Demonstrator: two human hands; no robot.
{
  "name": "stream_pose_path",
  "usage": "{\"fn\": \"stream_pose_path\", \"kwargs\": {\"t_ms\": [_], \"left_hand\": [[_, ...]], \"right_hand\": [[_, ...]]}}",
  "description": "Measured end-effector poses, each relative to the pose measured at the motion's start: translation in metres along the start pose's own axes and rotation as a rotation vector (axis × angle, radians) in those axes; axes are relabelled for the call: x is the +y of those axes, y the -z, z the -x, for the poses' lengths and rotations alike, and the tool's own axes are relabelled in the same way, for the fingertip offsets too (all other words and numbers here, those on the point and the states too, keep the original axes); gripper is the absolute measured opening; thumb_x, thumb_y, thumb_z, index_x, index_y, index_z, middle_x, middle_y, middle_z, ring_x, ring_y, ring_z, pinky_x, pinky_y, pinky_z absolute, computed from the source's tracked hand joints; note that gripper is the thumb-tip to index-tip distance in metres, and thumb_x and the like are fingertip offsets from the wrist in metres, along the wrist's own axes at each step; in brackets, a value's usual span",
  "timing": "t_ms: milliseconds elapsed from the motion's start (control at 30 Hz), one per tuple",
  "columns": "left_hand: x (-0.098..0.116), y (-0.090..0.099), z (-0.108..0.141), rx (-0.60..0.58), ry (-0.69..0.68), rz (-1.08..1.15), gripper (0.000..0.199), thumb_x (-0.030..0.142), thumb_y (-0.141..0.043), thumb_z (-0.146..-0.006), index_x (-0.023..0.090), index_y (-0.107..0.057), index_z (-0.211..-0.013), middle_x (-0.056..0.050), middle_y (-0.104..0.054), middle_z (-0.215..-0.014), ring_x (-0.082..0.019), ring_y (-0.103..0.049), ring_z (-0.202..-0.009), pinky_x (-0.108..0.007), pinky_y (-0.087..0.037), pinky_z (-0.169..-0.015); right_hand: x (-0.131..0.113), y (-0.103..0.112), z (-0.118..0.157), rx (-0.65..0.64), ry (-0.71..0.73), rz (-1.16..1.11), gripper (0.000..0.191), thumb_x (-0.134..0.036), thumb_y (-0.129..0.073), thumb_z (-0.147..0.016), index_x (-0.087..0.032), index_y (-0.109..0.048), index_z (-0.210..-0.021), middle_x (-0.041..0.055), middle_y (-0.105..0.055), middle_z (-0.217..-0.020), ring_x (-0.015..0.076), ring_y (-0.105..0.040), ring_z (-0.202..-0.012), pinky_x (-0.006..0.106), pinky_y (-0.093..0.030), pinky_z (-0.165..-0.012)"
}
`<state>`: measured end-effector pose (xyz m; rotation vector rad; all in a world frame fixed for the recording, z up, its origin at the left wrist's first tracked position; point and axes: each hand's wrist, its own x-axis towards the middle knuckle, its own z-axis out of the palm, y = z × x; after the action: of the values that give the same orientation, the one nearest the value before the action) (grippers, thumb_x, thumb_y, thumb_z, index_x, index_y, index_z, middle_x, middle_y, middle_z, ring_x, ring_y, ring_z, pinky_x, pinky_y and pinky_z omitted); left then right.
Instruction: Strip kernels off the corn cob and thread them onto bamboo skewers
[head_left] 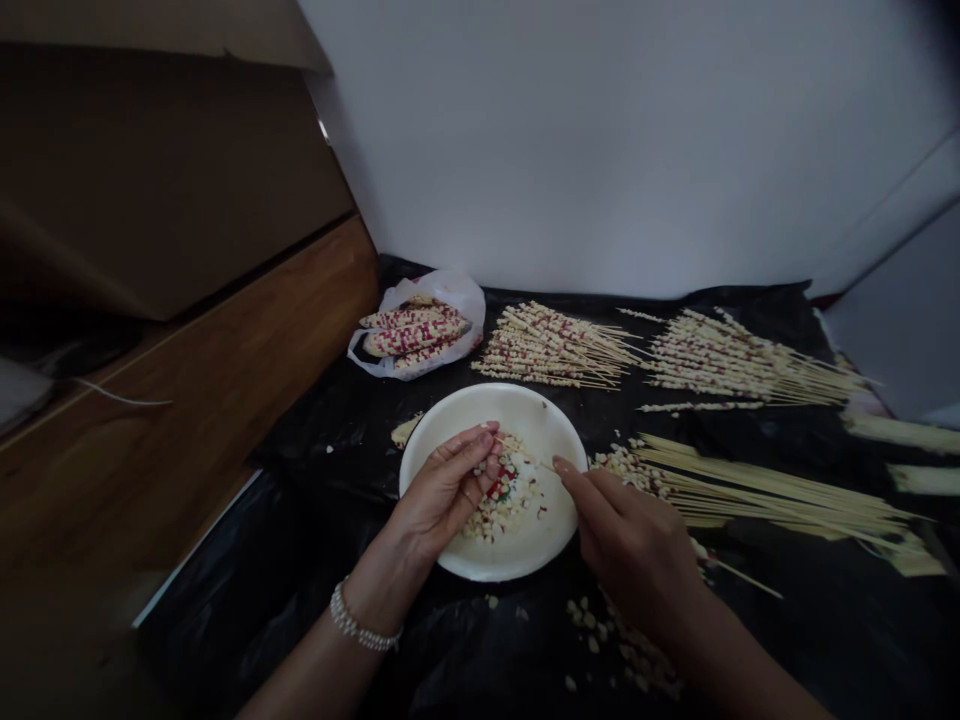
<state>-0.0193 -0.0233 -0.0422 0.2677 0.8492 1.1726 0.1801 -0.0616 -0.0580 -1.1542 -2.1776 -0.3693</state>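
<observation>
Over a white bowl (427,425), my left hand (450,480) is closed, thumb and forefinger pinching a pale corn kernel at the tip of a thin bamboo skewer (529,457). The skewer's other end is gripped in my right hand (626,525), at the bowl's right rim. Loose corn kernels (491,525), cream with some dark red, lie in the bowl, over a red and green mark on its bottom. My left hand partly covers them. A beaded bracelet (360,625) circles my left wrist.
Behind the bowl, a plastic bag (472,295) holds speckled corn cobs (416,335). Kernel-threaded skewers lie in a middle pile (547,345) and a right pile (712,360). Bare skewers (772,490) lie to the right. Scattered kernels (592,625) dot the black plastic sheet (322,540). A white wall (600,150) rises behind.
</observation>
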Motion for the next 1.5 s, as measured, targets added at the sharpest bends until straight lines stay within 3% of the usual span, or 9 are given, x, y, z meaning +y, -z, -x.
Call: {"fn": "stream_pose_path", "kwargs": {"t_ms": [333, 533, 700, 1000, 1167, 1267, 1500], "left_hand": [[-0.001, -0.004, 0.002, 0.024, -0.005, -0.004, 0.015, 0.003, -0.074, -0.071, 0.008, -0.073, -0.086, -0.004, -0.070, -0.074, -0.007, -0.065, -0.063, -0.013, -0.055, -0.061], [-0.002, -0.001, 0.002, -0.040, 0.046, 0.024, 0.015, 0.002, -0.072, -0.074, 0.008, -0.073, -0.087, -0.005, -0.070, -0.075, -0.008, -0.066, -0.065, -0.014, -0.056, -0.065], [-0.003, -0.002, 0.003, -0.027, 0.079, 0.002, 0.016, 0.002, -0.074, -0.071, 0.008, -0.073, -0.086, -0.004, -0.070, -0.076, -0.008, -0.066, -0.067, -0.014, -0.055, -0.064], [-0.019, -0.006, 0.010, -0.069, 0.155, -0.066, 0.012, 0.003, -0.078, -0.068, 0.007, -0.072, -0.077, -0.006, -0.072, -0.081, -0.009, -0.067, -0.074, -0.015, -0.054, -0.074], [-0.016, -0.011, 0.012, -0.100, 0.137, -0.055, 0.019, 0.011, -0.071, -0.080, 0.007, -0.073, -0.099, -0.013, -0.073, -0.098, -0.017, -0.069, -0.094, -0.025, -0.055, -0.089], [-0.010, -0.010, 0.012, -0.130, 0.103, -0.056, 0.022, 0.004, -0.067, -0.080, 0.006, -0.072, -0.101, -0.015, -0.072, -0.105, -0.021, -0.068, -0.101, -0.032, -0.053, -0.096], [-0.005, -0.006, 0.011, -0.110, 0.068, -0.077, 0.027, -0.001, -0.064, -0.080, 0.006, -0.069, -0.105, -0.016, -0.072, -0.106, -0.023, -0.068, -0.106, -0.029, -0.054, -0.096]], "right_hand": [[-0.001, 0.001, -0.002, 0.018, 0.012, -0.016, 0.033, -0.001, -0.045, -0.089, -0.007, -0.063, -0.116, 0.0035, -0.065, -0.074, 0.0122, -0.057, -0.060, 0.026, -0.038, -0.054], [0.001, 0.000, 0.001, 0.023, 0.038, 0.012, 0.034, -0.002, -0.048, -0.089, -0.009, -0.060, -0.120, 0.0030, -0.066, -0.078, 0.0119, -0.058, -0.063, 0.025, -0.039, -0.055], [-0.001, 0.001, 0.001, 0.035, 0.035, 0.020, 0.034, 0.001, -0.046, -0.087, -0.008, -0.062, -0.116, 0.0030, -0.066, -0.075, 0.0116, -0.057, -0.059, 0.026, -0.039, -0.054], [-0.007, 0.000, 0.000, 0.031, 0.058, 0.007, 0.036, 0.001, -0.042, -0.088, -0.006, -0.063, -0.116, 0.0053, -0.068, -0.076, 0.0117, -0.057, -0.057, 0.025, -0.042, -0.054], [-0.004, 0.001, 0.000, 0.005, 0.028, 0.005, 0.035, -0.003, -0.043, -0.089, -0.008, -0.063, -0.117, 0.0057, -0.067, -0.077, 0.0120, -0.059, -0.061, 0.025, -0.043, -0.054], [-0.001, 0.001, 0.001, 0.019, -0.011, 0.018, 0.036, -0.003, -0.045, -0.088, -0.009, -0.063, -0.119, 0.0048, -0.067, -0.078, 0.0117, -0.058, -0.060, 0.026, -0.041, -0.053], [-0.001, 0.003, -0.002, 0.064, 0.020, 0.015, 0.035, 0.000, -0.044, -0.088, -0.009, -0.063, -0.116, 0.0036, -0.068, -0.077, 0.0114, -0.057, -0.059, 0.026, -0.038, -0.054]]}}
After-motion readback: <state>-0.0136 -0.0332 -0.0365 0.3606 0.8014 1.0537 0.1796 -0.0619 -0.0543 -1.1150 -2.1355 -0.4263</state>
